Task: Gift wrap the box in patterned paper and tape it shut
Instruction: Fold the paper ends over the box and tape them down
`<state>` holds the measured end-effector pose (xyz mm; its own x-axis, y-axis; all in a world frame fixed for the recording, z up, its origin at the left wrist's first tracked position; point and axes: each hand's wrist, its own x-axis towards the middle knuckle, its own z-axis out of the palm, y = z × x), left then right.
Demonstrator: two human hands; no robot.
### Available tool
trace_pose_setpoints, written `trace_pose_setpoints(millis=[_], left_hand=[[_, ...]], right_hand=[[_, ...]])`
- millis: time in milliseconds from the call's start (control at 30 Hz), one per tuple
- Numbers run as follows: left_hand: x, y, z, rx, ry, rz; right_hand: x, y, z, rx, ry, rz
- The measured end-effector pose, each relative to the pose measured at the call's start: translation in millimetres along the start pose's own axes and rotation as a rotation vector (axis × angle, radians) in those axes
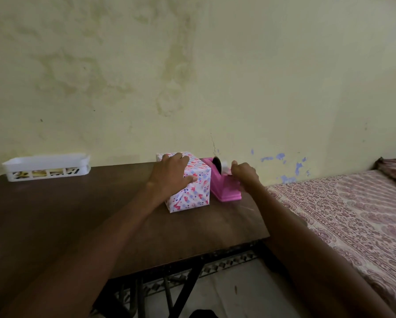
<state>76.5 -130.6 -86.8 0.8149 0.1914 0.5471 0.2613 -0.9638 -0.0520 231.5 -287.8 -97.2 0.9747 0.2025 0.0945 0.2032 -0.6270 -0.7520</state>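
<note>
The stained yellowish wall [215,65] fills the view ahead of you, from 10 o'clock round to 2 o'clock, with blue flecks low at about 2 o'clock. Below it lies the dark wooden table [77,214], running from your 9 o'clock across to just past 12. Its near edge slants toward you, and a dark metal frame shows beneath it. At your 3 o'clock the bed [341,214] stands alongside the table's right edge, covered in a pink and cream patterned sheet.

Far out at 10 o'clock, against the wall, a white slotted basket [46,167] holds some pale things too small to name. At 12 o'clock, toward the table's far right corner, stands the box [192,193]. It is already covered in white paper printed with red, pink and blue shapes, with a folded end facing you. Just beside it, at its 3 o'clock, sits the pink tape dispenser [224,189], a dark roll in its top.

Your left hand [169,172] clasps the box's upper left edge, fingers over the top and thumb on the near face. Your right hand [244,174] is at the dispenser's near end with its fingers curled. It is blurred, so you cannot tell whether it pinches tape.
</note>
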Motion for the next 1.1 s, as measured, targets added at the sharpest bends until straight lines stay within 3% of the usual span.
trace_pose_setpoints(millis=[200, 367, 500, 767, 933, 1100], left_hand=[[1, -5, 8, -0.008, 0.025, 0.011], [0, -5, 7, -0.010, 0.046, 0.016], [0, -4, 7, -0.013, 0.052, 0.009], [-3, -3, 6, -0.016, 0.058, 0.010], [-3, -1, 4, -0.016, 0.023, -0.007], [-4, 0, -3, -0.011, -0.044, -0.006]], right_hand=[[13, -18, -27, 0.349, -0.340, 0.344], [25, -6, -31, 0.473, -0.407, 0.450], [28, 3, -30, 0.701, -0.430, 0.407], [12, 30, -19, 0.870, -0.447, 0.228], [17, 45, -3, 0.740, -0.331, 0.167], [35, 41, 8, 0.342, -0.048, 0.086]])
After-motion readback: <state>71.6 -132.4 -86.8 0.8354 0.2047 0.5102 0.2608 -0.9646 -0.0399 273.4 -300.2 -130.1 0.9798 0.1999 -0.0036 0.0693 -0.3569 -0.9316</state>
